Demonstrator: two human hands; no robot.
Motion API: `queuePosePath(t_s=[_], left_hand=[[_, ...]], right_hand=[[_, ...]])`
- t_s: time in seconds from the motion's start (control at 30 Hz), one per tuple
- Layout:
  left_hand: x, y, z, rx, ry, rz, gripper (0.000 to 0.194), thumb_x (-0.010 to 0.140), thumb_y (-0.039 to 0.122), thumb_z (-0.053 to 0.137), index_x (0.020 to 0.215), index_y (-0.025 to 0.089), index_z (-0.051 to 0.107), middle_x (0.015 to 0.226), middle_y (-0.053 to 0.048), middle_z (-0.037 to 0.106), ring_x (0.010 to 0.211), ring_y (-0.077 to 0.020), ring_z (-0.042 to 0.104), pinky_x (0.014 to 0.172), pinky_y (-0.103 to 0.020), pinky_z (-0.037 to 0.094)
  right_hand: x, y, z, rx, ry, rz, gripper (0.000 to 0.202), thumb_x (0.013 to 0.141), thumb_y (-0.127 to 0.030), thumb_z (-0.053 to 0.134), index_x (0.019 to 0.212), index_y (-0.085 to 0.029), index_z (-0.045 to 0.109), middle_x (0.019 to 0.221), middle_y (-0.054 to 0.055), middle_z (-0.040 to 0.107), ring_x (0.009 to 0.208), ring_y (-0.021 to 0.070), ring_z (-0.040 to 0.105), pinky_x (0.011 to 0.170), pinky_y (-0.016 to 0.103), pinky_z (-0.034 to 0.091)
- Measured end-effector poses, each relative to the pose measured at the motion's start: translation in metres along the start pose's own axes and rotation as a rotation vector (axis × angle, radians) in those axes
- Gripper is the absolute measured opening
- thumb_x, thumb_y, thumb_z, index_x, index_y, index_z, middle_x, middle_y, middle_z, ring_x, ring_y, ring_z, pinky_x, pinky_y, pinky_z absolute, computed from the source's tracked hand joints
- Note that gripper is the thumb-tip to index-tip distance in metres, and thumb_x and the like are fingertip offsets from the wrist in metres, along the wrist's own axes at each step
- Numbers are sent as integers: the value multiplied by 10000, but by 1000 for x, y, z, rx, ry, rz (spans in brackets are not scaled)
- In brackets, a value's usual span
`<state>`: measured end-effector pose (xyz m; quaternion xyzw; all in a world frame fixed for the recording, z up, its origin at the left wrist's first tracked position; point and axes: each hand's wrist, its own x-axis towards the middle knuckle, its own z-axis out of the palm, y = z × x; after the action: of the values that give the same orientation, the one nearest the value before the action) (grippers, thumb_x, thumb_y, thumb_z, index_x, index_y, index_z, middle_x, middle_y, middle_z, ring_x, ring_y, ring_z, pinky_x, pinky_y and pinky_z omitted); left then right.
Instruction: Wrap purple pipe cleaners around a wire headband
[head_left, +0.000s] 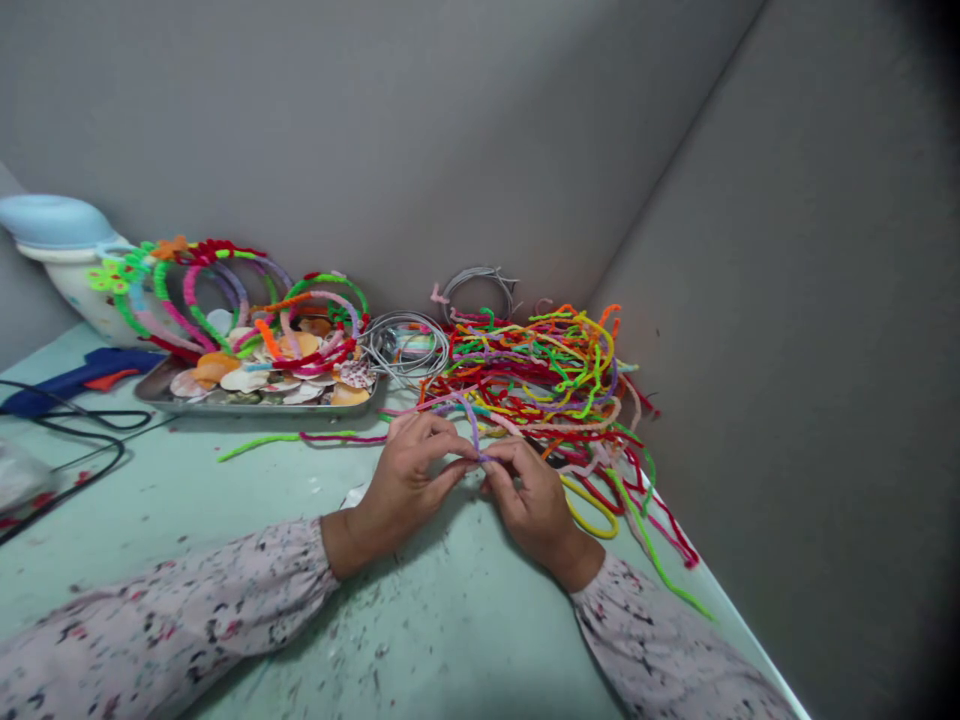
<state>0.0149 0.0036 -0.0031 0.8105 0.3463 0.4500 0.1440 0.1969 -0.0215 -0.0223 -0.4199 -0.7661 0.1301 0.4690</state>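
Above the middle of the mint worktop (450, 640), the left hand (409, 475) and right hand (534, 500) pinch a bent purple fuzzy stem (472, 424), nearly meeting; a loose pinch could let its thin length slip. Beyond, toward the worktop's right edge, tangled bright fuzzy stems (540, 370) could snag it. Near the far edge, coiled grey wire (373, 340) sits beside a shallow metal tray (262, 408) of ridged shells (244, 381) and furry hoops (190, 292).

We look forward and down from the person's head, close over the surface (465, 640), facing its far edge, its right edge in view.
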Motion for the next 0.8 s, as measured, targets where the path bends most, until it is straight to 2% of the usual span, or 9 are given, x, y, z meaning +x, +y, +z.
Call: queuePosePath(t_s=[0.6,0.8], left_hand=[[-1,-3,0,28,65,57,90,819,285,678,905,283,705,833,4,639,820,-161,566,850,-376,364],[0,-2,-1,53,75,86,66,827,275,667,876,283,711,829,2,647,812,-162,570,837,-374,360]], right_hand=[[1,-4,-4,-35,22,-84,146,903,-152,468,992,-214,566,913,63,618,869,183,613,736,329,526],[-1,-1,-4,-99,29,-148,173,892,-129,490,1024,-220,556,932,62,626,897,184,610,773,333,529]])
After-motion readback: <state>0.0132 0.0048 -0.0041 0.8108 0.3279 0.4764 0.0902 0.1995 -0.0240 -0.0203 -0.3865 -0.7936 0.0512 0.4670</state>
